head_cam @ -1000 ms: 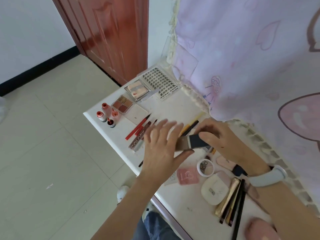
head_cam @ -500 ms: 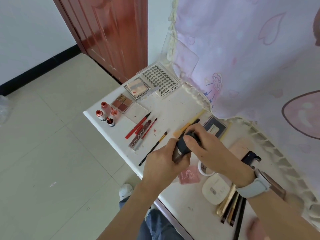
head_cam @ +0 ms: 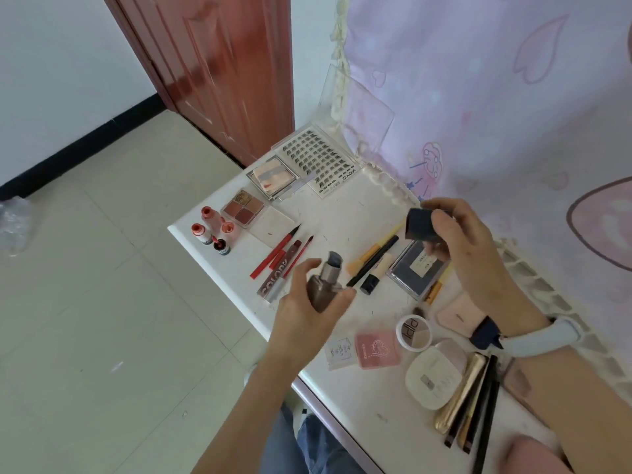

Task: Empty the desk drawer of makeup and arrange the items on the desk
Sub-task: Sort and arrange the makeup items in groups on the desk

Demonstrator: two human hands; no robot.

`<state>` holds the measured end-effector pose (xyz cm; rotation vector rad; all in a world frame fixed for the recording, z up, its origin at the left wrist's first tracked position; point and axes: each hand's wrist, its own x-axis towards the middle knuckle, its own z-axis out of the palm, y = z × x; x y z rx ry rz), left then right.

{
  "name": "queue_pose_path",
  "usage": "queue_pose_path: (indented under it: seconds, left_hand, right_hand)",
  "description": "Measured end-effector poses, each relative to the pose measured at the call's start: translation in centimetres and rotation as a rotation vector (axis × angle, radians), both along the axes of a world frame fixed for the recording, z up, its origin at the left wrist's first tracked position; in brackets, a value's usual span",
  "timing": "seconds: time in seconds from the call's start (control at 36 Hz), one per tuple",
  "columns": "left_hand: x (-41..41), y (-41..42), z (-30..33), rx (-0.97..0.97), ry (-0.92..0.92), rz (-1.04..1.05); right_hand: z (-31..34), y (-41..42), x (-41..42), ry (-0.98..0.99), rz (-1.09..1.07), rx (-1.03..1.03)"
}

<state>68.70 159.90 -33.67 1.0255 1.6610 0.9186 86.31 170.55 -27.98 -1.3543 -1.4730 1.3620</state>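
Foundation bottle (head_cam: pixel 323 289), brown with a grey pump head showing, sits tilted in the left hand (head_cam: pixel 307 316), thumb and fingers curled round its body above the near-left part of the surface (head_cam: pixel 362 398). Its dark blue cap (head_cam: pixel 419 225) is off and held apart, up and to the right, in the right hand (head_cam: pixel 461 248), whose fingers and thumb wrap round it; that grip hangs over a dark compact (head_cam: pixel 419 265) lying flat by the curtain (head_cam: pixel 496 97).

Along the left edge of the surface stand four small red-capped bottles (head_cam: pixel 212 230), very near the drop to the floor (head_cam: pixel 85 302). Just beside them lies an eyeshadow palette (head_cam: pixel 244 208), and behind it a mirrored compact (head_cam: pixel 272 177) and a lash tray (head_cam: pixel 316 157) at the far corner, close to the door (head_cam: pixel 219 63). Red pencils (head_cam: pixel 277 251) and a lettered tube (head_cam: pixel 273 280) lie slanted between the bottles and the left hand. An orange-tipped brush (head_cam: pixel 371 249) and a black pen (head_cam: pixel 372 261) lie between the two hands.

Near the front edge are a white sachet (head_cam: pixel 338 352), a pink sachet (head_cam: pixel 378 348), a round pot (head_cam: pixel 413 333), a cream compact (head_cam: pixel 434 378) and a bundle of gold and black sticks (head_cam: pixel 468 405). Bare room shows in the middle behind the brush, and along the front edge below the sachets.
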Motion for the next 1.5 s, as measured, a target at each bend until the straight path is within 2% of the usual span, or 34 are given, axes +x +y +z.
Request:
queue_pose_path:
  seconds: [0.08, 0.14, 0.42, 0.53, 0.64, 0.78, 1.0, 1.17, 1.25, 1.33, 1.39, 1.5]
  left_hand:
    - [-0.6, 1.1, 0.3, -0.06, -0.218, 0.033]
    - [-0.8, 2.0, 0.3, -0.059, -0.277, 0.03]
    - [0.1, 9.5, -1.2, 0.082, -0.041, -0.04]
    - [1.1, 12.6, -1.5, 0.134, 0.013, -0.013]
    - [1.8, 15.0, -2.0, 0.168, 0.092, 0.043]
    - [2.3, 16.7, -2.4, 0.142, 0.107, 0.121]
    - [3.5, 18.5, -2.1, 0.161, 0.06, 0.131]
    - [3.2, 18.9, -2.1, 0.089, 0.068, 0.052]
    - [2.9, 17.0, -1.8, 0.106, 0.119, 0.056]
    - [2.9, 12.9, -1.5, 0.235, 0.266, 0.07]
    - [2.8, 9.9, -1.7, 0.321, 0.394, 0.068]
    - [2.1, 5.3, -3.2, 0.343, 0.588, 0.01]
  right_hand:
    - [-1.4, 0.4, 0.0, 0.016, 0.004, -0.114]
    - [-2.4, 0.3, -0.2, -0.013, 0.015, -0.134]
    - [-6.0, 2.6, -1.8, -0.269, -0.012, -0.025]
    - [-7.2, 4.3, -2.4, -0.394, -0.021, 0.058]
    - [-9.1, 5.7, -2.5, -0.601, -0.048, 0.208]
    - [-10.1, 6.3, -2.6, -0.737, -0.063, 0.22]
    - [-10.6, 7.5, -3.1, -0.785, -0.079, 0.268]
    - [-10.9, 7.8, -2.6, -0.728, -0.055, 0.19]
    - [-10.6, 6.6, -2.1, -0.686, -0.069, 0.138]
    - [-9.8, 4.9, -1.6, -0.604, -0.097, 0.242]
    - [-9.5, 4.2, -1.4, -0.603, 0.024, 0.336]
    - [-9.5, 4.3, -1.7, -0.794, 0.486, 0.597]
